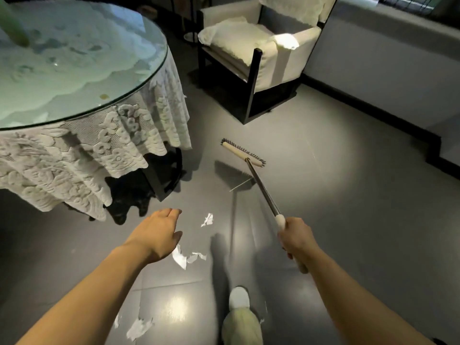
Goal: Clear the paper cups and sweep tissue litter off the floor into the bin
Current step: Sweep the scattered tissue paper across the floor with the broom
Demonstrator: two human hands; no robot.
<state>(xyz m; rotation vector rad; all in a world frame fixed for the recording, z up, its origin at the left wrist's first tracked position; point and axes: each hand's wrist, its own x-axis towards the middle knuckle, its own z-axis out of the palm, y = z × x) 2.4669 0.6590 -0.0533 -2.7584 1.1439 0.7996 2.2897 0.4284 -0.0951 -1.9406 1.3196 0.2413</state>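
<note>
Right hand [296, 241]: mine, gripped round broom handle [261, 188].
Left hand [159, 235]: mine, spread, holding nothing.
Broom head [242, 153]: lifted above grey floor [336, 195].
Tissue scraps [185, 258]: beneath my left hand.

Your broom [242, 153] tilts, its head raised over the grey floor at twelve o'clock. Torn white tissue scraps [189, 257] lie scattered flat near your feet, toward six.

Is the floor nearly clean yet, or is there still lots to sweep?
Lots left. No cups show on the table, so that part may be done. The right hand holds the broom; the left hand is empty. Tissue scraps still lie on the floor. No bin is in view.
</note>
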